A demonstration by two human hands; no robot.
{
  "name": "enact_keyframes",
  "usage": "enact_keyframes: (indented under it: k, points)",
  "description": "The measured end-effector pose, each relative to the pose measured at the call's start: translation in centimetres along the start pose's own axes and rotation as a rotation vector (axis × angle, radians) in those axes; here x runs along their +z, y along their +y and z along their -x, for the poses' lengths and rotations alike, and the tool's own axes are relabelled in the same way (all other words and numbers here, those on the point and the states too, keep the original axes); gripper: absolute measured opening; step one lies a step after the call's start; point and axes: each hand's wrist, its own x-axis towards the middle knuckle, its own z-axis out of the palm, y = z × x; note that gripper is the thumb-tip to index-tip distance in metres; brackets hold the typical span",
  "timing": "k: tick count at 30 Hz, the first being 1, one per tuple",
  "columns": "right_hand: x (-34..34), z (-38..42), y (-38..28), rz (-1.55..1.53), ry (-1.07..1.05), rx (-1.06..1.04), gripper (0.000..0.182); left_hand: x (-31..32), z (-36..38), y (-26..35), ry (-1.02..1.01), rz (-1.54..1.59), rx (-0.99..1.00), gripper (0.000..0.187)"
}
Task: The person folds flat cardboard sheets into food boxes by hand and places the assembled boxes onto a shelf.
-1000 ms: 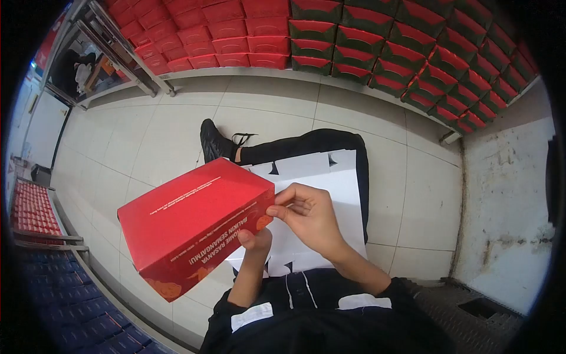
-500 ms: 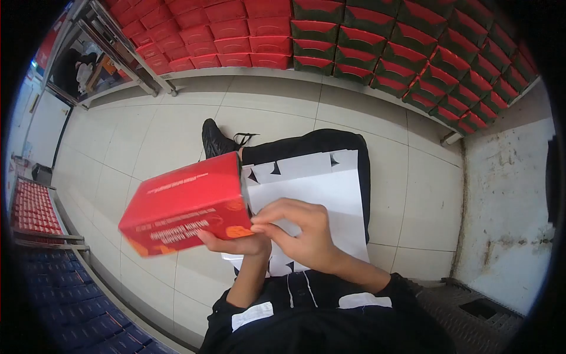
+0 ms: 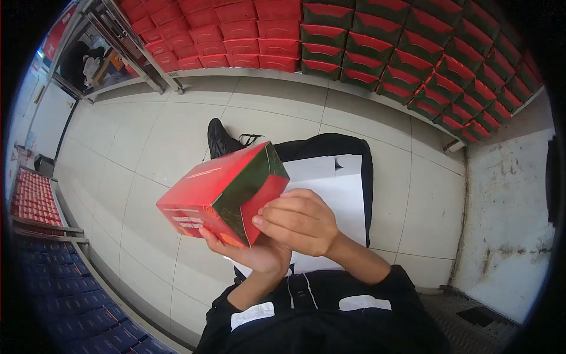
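Observation:
A red box (image 3: 206,183) with white lettering and a dark green and red end is held tilted above my lap, its end turned toward the right. My left hand (image 3: 259,255) supports the box from below, with a finger against its printed side. My right hand (image 3: 303,223) is closed at the red flap on the box's end, its fingertips pressed on it. Under my right hand a white flat cardboard sheet (image 3: 336,200) with cut notches lies across my lap.
Rows of red boxes (image 3: 236,32) and green-and-red boxes (image 3: 407,53) fill a metal shelf ahead. Dark blue boxes (image 3: 65,295) stand at the lower left, small red ones (image 3: 36,197) above them. A stained wall (image 3: 501,218) is on the right.
The red box has turned so its green and red end shows, and has shifted right. My right hand has moved slightly right and up, now against the end flap.

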Motion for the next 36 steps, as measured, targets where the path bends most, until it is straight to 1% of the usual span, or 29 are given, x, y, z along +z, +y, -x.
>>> enact_keyframes:
  k: [2,4,7,9,10,12,13,15,16,17,18,19,21,23,25,27,28,30,31,34,35,36]
  points:
    - [0.0,0.0,0.0,-0.013,0.003,0.0,0.024,0.1,0.0,0.1,-0.023,-0.02,-0.014,0.06]
    - [-0.3,-0.4,-0.4,0.029,-0.059,0.024,0.024,0.5,0.1,0.4,-0.052,-0.033,-0.026,0.059]
    - [-0.4,-0.4,-1.4,0.013,-0.034,0.021,0.025,0.5,0.2,0.4,0.015,-0.092,-0.036,0.059]
    - [-0.4,-0.3,-1.5,0.003,-0.01,0.02,0.026,-0.6,0.0,-0.2,0.01,-0.181,0.071,0.06]
    - [-0.4,-0.2,-1.5,-0.007,-0.009,0.014,0.026,-0.8,0.0,-0.2,0.009,-0.181,0.072,0.06]
    - [-0.3,0.0,-1.5,-0.014,-0.005,0.011,0.027,-1.0,-0.1,-0.2,-0.02,-0.275,0.134,0.06]
    - [-0.2,0.0,-1.4,-0.031,-0.035,0.003,0.026,-0.9,-0.1,0.1,-0.022,-0.275,0.134,0.06]
    - [-0.4,-0.1,-1.1,-0.043,-0.068,-0.005,0.026,-0.6,-0.2,0.7,-0.044,-0.13,0.014,0.059]
    - [-0.7,-0.2,-0.8,0.016,-0.082,-0.02,0.025,-0.7,-0.3,1.0,-0.048,-0.128,0.011,0.059]
    - [-1.0,-0.3,-0.5,0.074,-0.097,-0.037,0.024,-0.8,-0.4,1.3,-0.146,0.043,-0.049,0.059]
    - [-1.2,0.0,0.1,0.134,-0.089,0.001,0.023,-0.8,-0.4,1.5,-0.24,0.214,-0.107,0.058]
    - [-1.4,0.1,0.4,0.132,-0.092,-0.001,0.023,-0.7,-0.2,1.5,-0.238,0.216,-0.104,0.058]
    - [-1.6,0.3,0.5,0.124,-0.019,-0.011,0.023,-0.5,0.4,1.6,-0.257,0.228,-0.183,0.057]
    - [-1.5,0.1,0.7,0.121,0.005,-0.006,0.023,-0.1,0.6,1.8,-0.26,0.194,-0.169,0.058]
    - [-1.3,0.2,1.0,0.054,0.049,-0.004,0.022,-0.2,0.4,1.7,-0.265,0.167,-0.157,0.058]
    - [-1.7,0.0,1.0,0.064,0.013,-0.009,0.022,-0.8,-0.2,1.7,-0.266,0.229,-0.24,0.06]
    - [-1.8,-0.1,1.0,0.071,-0.022,-0.011,0.021,-0.7,-0.1,1.8,-0.269,0.234,-0.236,0.06]
    - [-1.8,0.0,1.3,0.087,0.015,0.002,0.021,-0.2,0.0,2.1,-0.316,0.274,-0.391,0.062]
    - [-1.8,0.3,1.4,0.103,0.048,0.026,0.02,-0.2,0.0,2.0,-0.312,0.278,-0.386,0.062]
    - [-1.6,0.9,1.7,0.13,0.048,0.051,0.018,-0.3,-0.4,1.5,-0.316,0.235,-0.353,0.065]
    - [-1.4,1.5,2.0,0.129,0.05,0.042,0.018,-0.1,-0.5,1.5,-0.307,0.146,-0.323,0.067]
    - [-1.1,2.3,2.2,0.101,0.024,0.096,0.018,0.0,-0.6,1.4,-0.297,0.06,-0.29,0.069]
